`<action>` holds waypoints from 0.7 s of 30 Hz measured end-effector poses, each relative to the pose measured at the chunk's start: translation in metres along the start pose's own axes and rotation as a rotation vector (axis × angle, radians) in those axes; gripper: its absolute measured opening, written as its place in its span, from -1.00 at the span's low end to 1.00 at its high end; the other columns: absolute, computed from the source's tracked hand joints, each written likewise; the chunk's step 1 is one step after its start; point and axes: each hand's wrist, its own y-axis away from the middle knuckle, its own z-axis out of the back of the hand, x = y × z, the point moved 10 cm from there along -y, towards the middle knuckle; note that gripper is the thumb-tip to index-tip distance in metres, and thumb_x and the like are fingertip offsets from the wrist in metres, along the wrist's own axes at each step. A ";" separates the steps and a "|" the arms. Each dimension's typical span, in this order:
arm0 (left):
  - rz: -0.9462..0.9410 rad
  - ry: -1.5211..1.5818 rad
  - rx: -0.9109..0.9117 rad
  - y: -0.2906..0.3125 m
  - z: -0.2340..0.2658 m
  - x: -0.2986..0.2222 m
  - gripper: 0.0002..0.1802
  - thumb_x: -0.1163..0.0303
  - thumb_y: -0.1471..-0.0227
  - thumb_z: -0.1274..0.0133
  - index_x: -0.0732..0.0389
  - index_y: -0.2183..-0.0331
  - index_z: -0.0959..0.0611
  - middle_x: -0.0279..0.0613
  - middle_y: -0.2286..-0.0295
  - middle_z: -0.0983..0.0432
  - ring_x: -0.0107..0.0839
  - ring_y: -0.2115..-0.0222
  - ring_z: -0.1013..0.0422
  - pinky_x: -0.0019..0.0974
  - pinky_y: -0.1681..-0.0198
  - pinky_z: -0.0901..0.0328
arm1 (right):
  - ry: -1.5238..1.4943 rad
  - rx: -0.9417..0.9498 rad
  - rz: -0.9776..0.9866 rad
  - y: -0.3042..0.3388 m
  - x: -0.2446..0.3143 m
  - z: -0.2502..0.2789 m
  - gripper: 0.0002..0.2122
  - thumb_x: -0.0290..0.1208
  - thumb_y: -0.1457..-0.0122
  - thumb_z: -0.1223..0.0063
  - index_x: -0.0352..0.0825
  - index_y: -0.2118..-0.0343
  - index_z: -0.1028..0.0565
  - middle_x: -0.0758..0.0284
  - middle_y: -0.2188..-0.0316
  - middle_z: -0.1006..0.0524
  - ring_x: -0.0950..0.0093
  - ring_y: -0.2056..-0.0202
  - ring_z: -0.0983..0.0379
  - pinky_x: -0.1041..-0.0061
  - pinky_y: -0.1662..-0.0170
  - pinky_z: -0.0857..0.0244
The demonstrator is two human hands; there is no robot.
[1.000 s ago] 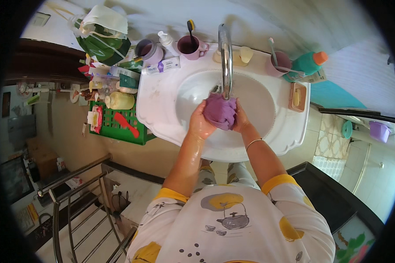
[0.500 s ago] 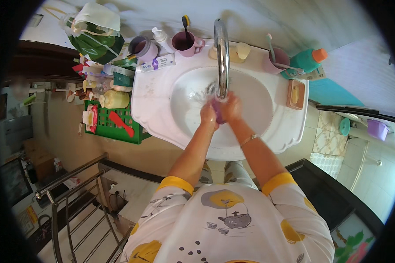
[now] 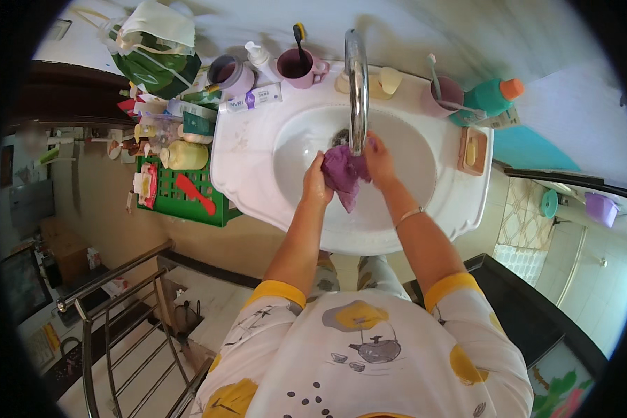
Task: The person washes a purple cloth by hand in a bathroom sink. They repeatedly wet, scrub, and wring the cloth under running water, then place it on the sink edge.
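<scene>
A wet purple cloth [image 3: 342,174] hangs bunched between my two hands over the white sink basin [image 3: 404,202]. My left hand [image 3: 318,180] is closed on the cloth's left side. On its right side, my right hand [image 3: 379,161] grips the other end, its fingers partly hidden behind the tap. The chrome tap [image 3: 356,83] arches over the basin, and its spout ends right above the cloth. Behind the cloth the dark drain [image 3: 341,138] shows in part. A bracelet circles my right wrist.
Along the back rim stand a pink mug [image 3: 299,70] with a toothbrush, a pump bottle [image 3: 258,57] and a toothpaste tube [image 3: 252,97]. To the right are a pink cup [image 3: 447,97], a teal bottle [image 3: 491,97] and a soap dish [image 3: 472,150]. A green crate [image 3: 181,198] sits left of the sink.
The purple cloth has gone from squeezed together under splashing water to opened out and hanging down. My hands have moved apart, the left one leftward, and the splash is gone.
</scene>
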 end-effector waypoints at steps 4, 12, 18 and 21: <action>0.146 0.054 0.025 -0.020 0.028 0.015 -0.81 0.35 -0.10 0.17 0.15 0.22 -0.44 -0.06 0.27 -0.41 -0.19 0.26 -0.38 -0.16 0.14 -0.32 | -0.013 0.161 0.119 0.085 0.059 -0.042 -0.76 -0.38 0.04 -0.11 -0.33 0.29 -0.47 0.25 0.39 -0.49 0.42 0.41 -0.43 0.47 0.29 -0.30; 0.053 -0.072 -0.110 0.009 -0.014 0.032 -0.57 0.09 -0.16 0.31 0.18 0.08 -0.37 -0.12 0.16 -0.38 -0.25 0.16 -0.34 -0.17 0.05 -0.24 | 0.752 -0.037 0.390 0.052 0.081 -0.036 -0.81 -0.26 0.07 -0.12 -0.26 0.62 -0.44 0.18 0.61 -0.41 0.22 0.54 -0.40 0.29 0.49 -0.28; 0.213 0.289 0.580 -0.020 -0.018 0.025 -0.57 0.02 -0.12 0.23 0.19 0.34 -0.51 -0.16 0.47 -0.48 -0.37 0.39 -0.40 -0.32 0.34 -0.34 | 0.512 0.129 0.660 0.110 0.128 -0.058 -0.80 -0.24 0.09 -0.11 -0.27 0.61 -0.46 0.09 0.59 -0.47 0.14 0.51 -0.43 0.24 0.46 -0.30; 0.138 -0.023 -0.142 -0.020 0.024 0.037 -0.60 0.04 -0.10 0.20 0.18 0.35 -0.50 -0.16 0.42 -0.48 -0.33 0.39 -0.40 -0.28 0.33 -0.34 | 0.806 0.122 0.472 0.070 0.082 -0.054 -0.83 -0.28 0.09 -0.09 -0.28 0.56 -0.49 0.11 0.58 -0.49 0.16 0.53 -0.44 0.24 0.46 -0.31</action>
